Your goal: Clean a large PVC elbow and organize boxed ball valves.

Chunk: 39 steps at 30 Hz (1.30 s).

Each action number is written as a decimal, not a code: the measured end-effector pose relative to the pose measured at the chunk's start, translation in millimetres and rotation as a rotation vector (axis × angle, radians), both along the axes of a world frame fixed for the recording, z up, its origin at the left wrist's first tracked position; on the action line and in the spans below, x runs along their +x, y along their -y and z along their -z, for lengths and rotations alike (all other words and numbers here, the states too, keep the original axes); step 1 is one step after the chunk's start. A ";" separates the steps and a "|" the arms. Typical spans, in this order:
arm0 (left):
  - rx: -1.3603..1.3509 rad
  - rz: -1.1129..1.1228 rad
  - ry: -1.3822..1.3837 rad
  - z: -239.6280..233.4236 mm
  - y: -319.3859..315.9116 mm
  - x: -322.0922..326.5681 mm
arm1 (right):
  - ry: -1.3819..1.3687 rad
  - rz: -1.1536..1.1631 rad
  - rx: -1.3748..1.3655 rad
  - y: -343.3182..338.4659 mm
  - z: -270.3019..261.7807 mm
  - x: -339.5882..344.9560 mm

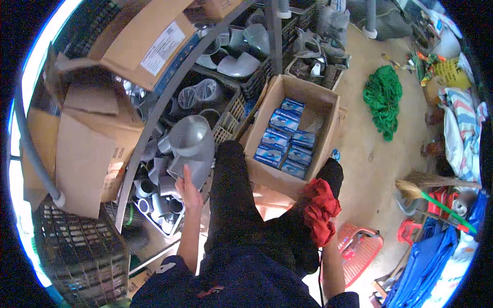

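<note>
My left hand (190, 191) grips a large grey plastic pipe elbow (202, 150) by its lower end. Its forefinger and thumb show against the rim, while the other fingers are partly hidden. A crumpled red cloth (321, 211) covers my right hand, which holds it above my right thigh; the fingers are out of sight beneath the folds. Between my knees stands an open cardboard box (271, 178). Inside it sit several small blue-and-white boxes (285, 120), stacked mostly towards the left and near sides.
Crates of grey pipe fittings (238, 65) fill a rack on the left, near larger cartons (84, 161) and a black crate (81, 250). On the floor to the right lie green netting (383, 100), a red plastic basket (362, 254), a broom (408, 189) and blue sheeting (423, 261).
</note>
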<state>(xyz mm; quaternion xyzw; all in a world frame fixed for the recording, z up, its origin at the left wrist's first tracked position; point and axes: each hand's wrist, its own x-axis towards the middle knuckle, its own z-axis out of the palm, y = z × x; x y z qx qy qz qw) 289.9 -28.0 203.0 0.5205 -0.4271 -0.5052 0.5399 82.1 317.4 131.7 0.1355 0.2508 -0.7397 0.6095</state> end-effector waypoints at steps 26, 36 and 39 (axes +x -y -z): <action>-0.976 0.046 0.923 117.9 311.2 -366.9 | 0.572 0.006 -0.673 57.8 -18.1 -85.4; -0.797 -0.057 0.941 163.4 332.8 -406.2 | 0.513 0.107 -0.503 74.1 12.5 -88.2; -0.664 -0.054 0.898 173.3 338.7 -405.8 | 0.503 0.135 -0.451 72.2 22.5 -80.8</action>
